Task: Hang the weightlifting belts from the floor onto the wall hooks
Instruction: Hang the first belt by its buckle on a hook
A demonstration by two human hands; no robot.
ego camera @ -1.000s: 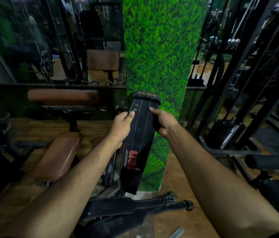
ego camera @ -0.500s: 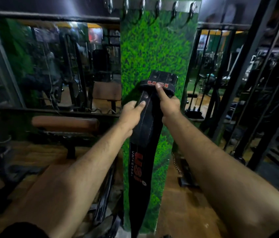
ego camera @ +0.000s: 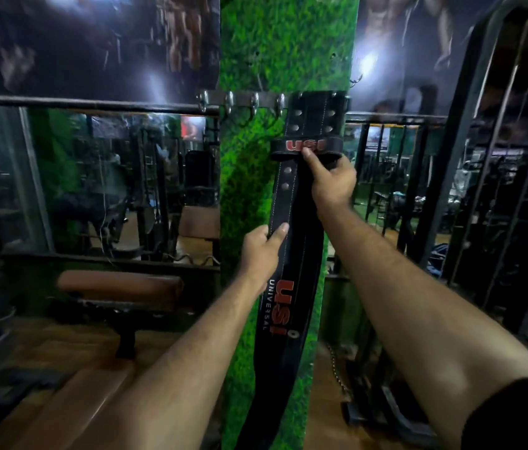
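At nine o'clock a brown padded bench (ego camera: 119,284) is seen before a mirrored wall. At centre, the left hand (ego camera: 261,253) is closed on the left edge of a black belt (ego camera: 291,254). The belt is held upright against the green pillar (ego camera: 283,47), its top at the hook rail (ego camera: 249,100) at twelve o'clock. Toward one o'clock, the right hand (ego camera: 332,178) is clenched on the belt below its red-lettered loop.

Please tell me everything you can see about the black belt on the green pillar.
The belt is long, black and looks like leather, with pale stitching along its edges, metal rivets near the top and red USI lettering on a loop and lower down. It hangs upright against the green pillar, its top end at the hook rail. Whether it is hooked cannot be told. The right hand grips it under the loop; the left hand holds its left edge.
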